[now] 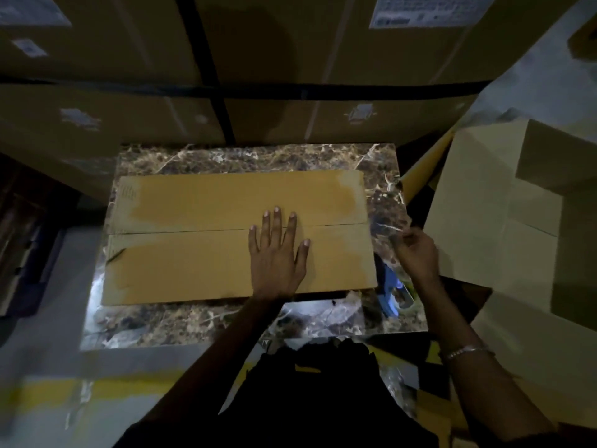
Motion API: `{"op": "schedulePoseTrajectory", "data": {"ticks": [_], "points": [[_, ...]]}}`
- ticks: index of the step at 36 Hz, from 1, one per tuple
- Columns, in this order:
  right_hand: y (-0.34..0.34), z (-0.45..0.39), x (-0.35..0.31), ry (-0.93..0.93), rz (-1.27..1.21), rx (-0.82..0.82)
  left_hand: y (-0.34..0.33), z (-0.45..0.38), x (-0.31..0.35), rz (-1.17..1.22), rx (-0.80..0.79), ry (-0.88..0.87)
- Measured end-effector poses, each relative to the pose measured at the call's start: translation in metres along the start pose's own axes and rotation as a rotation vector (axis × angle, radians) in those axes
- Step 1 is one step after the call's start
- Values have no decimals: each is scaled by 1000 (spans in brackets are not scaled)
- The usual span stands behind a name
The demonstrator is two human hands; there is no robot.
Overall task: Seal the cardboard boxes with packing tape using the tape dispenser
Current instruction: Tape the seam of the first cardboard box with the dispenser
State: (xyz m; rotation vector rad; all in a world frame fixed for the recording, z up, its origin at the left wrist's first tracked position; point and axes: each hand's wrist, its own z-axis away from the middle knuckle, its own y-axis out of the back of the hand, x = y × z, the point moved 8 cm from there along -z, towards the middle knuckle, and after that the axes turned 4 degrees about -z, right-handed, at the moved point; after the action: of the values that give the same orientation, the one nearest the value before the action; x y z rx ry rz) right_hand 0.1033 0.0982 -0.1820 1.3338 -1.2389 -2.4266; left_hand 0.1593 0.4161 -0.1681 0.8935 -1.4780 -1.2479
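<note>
A brown cardboard box (pixel 200 205) lies on the marble table (pixel 258 156) with its two top flaps closed, meeting along a middle seam. My left hand (pixel 277 250) presses flat on the box, fingers spread across the seam right of centre. My right hand (pixel 416 253) hovers just off the box's right edge, fingers pinched on what looks like a thin end of clear tape. The blue tape dispenser (pixel 392 292) lies on the table below that hand, at the box's near right corner.
Large stacked cartons (pixel 290 59) bound with black straps form a wall behind the table. An open pale carton (pixel 491 205) stands at the right, close to my right hand. Dark items lie on the floor at the left (pixel 29 253).
</note>
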Motion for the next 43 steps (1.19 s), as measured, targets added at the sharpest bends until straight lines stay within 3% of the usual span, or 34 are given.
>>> {"op": "schedulePoseTrajectory", "data": {"ticks": [3,6,10,16,22,27,31,33,35,40,43], "points": [[-13,12,68,-95,330,-233,-3,0,0,-46,7,9],[-15,28,119,-111,453,-240,-3,1,2,-42,13,12],[-23,52,113,11,488,-207,-3,0,5,-76,3,40],[-58,65,121,128,569,-356,-1,1,7,-79,34,45],[-59,55,136,86,399,-384,-3,2,13,-72,55,106],[-47,27,136,-29,190,-482,-2,5,27,70,72,231],[-4,11,94,-244,-266,-528,30,12,62,243,292,253],[28,7,59,-214,-397,-472,45,16,90,375,341,175],[59,4,24,-82,-424,-408,37,12,112,628,210,179],[93,11,-57,202,-525,-522,-4,7,152,1620,-433,796],[83,15,-79,275,-481,-633,14,8,158,1974,-484,893]]}}
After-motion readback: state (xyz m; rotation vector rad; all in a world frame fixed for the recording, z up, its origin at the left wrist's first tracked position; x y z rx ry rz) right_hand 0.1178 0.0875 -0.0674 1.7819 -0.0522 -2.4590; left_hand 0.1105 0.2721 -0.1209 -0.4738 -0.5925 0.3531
